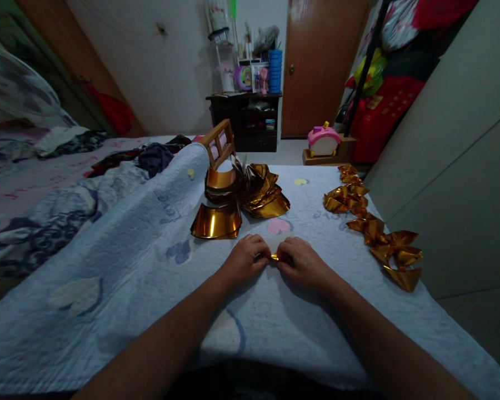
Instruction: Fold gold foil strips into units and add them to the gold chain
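Note:
My left hand [249,258] and my right hand [300,261] face each other low over the light blue bedspread [275,328]. Between them a sheet of gold foil paper [274,257] is pinched in the fingers of both, its pale side showing behind the fingertips and a thin gold strip at the front. Most of its shape is covered by my hands. Beyond them lies a fanned pile of gold foil sheets [216,221], curved and overlapping. Along the right side runs a row of folded gold foil pieces [400,253], shaped like small boats.
A wooden bed frame piece [218,141] stands behind the pile. Rumpled bedding [79,205] covers the left side. A pale cabinet wall [454,144] borders the right edge. At the back are a dark shelf unit [245,125], a pink toy [324,140] and a wooden door [323,66].

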The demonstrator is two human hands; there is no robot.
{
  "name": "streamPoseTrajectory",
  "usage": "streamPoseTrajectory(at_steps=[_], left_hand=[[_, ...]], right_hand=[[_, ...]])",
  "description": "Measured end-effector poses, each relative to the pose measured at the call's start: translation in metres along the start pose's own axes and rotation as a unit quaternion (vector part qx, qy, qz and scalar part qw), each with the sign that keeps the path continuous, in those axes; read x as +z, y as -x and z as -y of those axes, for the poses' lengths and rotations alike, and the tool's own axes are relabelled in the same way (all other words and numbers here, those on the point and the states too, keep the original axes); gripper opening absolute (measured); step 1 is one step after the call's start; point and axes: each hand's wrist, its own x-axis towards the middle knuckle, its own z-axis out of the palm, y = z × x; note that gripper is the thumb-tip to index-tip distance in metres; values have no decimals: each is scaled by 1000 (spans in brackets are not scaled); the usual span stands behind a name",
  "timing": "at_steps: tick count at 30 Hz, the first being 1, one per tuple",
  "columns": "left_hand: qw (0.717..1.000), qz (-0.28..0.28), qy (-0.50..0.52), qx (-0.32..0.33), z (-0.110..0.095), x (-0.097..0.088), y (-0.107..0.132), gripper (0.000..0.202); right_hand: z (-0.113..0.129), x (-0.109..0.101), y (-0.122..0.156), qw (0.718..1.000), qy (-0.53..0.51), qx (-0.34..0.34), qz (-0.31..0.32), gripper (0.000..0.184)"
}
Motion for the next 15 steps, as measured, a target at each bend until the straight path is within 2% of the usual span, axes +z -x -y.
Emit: streamPoseTrajectory(at_steps=[5, 15], left_hand=[[1000, 7, 7, -4, -1, 1, -1, 11], [998, 16, 56, -28, -4, -2, -2, 3]], right_hand=[[5, -1, -1, 1000, 16, 12, 14, 8], [0, 3, 0, 1000, 11, 3, 20, 13]])
